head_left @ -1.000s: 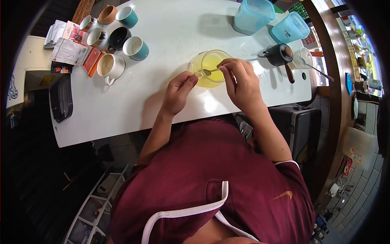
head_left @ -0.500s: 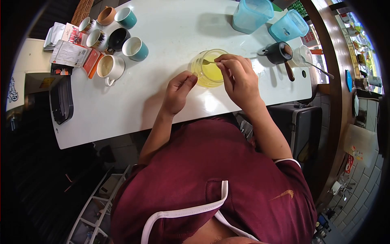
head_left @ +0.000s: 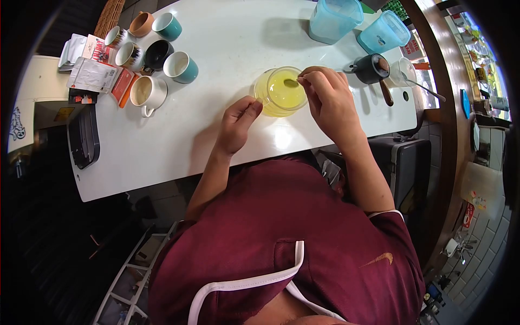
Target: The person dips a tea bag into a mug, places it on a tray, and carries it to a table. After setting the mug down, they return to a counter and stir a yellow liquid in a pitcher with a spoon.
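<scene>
A clear glass jug [head_left: 279, 111] with yellow liquid stands upright on the white table. My left hand [head_left: 238, 125] is closed at the jug's left side, thumb on top; the part it grips is mostly covered by the fingers. In a pinch between thumb and fingers, my right hand [head_left: 330, 100] holds a spoon [head_left: 291, 83] over the jug's right rim. The spoon's bowl shows within the jug's mouth, at the liquid, and most of its handle is hidden by my fingers.
On the left are several cups, among them a white mug [head_left: 154, 95] and a teal cup [head_left: 187, 69], beside packets [head_left: 93, 73]. On the right stand light-blue plastic containers [head_left: 336, 24], a black pot [head_left: 371, 69] with a wooden handle, and a clear cup [head_left: 402, 73] holding a long spoon.
My right hand has moved slightly right, carrying the spoon from the middle of the jug's mouth toward its right side. My left hand stays at the jug.
</scene>
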`<state>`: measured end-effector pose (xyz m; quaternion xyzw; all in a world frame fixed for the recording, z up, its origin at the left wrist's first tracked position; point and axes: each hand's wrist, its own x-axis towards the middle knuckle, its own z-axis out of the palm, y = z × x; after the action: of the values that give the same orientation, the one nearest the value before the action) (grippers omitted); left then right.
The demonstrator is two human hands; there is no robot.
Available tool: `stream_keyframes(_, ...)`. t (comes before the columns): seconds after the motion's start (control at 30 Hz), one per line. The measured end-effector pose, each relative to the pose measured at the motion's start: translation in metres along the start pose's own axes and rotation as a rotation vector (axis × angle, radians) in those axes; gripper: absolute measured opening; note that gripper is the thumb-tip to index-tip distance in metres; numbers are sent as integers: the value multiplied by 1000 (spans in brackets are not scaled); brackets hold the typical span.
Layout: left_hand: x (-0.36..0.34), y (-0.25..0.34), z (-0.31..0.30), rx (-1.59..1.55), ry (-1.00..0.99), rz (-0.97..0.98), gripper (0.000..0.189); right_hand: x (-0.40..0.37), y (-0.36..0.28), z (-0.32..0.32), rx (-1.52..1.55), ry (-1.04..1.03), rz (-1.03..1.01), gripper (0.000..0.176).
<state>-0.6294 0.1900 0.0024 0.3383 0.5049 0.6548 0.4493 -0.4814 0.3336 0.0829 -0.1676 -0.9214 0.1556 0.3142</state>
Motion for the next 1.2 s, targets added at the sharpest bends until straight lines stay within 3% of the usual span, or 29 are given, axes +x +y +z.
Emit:
stream_keyframes(0.23, 2, 1, 2, -2, 19, -19, 22, -2, -9, 16, 143, 36, 28, 9)
stream_keyframes(0.43, 2, 2, -2, -6, 5, 1, 22, -6, -7, 2, 77, -51, 61, 9)
stream_keyframes(0.7, 3, 6, 4, 21, 29, -7, 24, 5, 6, 1, 14, 14, 2, 8)
stream_keyframes(1.03, 4, 7, 6, 20, 33, -16, 24, -3, -7, 8, 175, -10, 33, 11)
stream_keyframes(1.2, 4, 6, 9, 13, 34, -9, 23, -2, 2, 2, 23, -19, 18, 11)
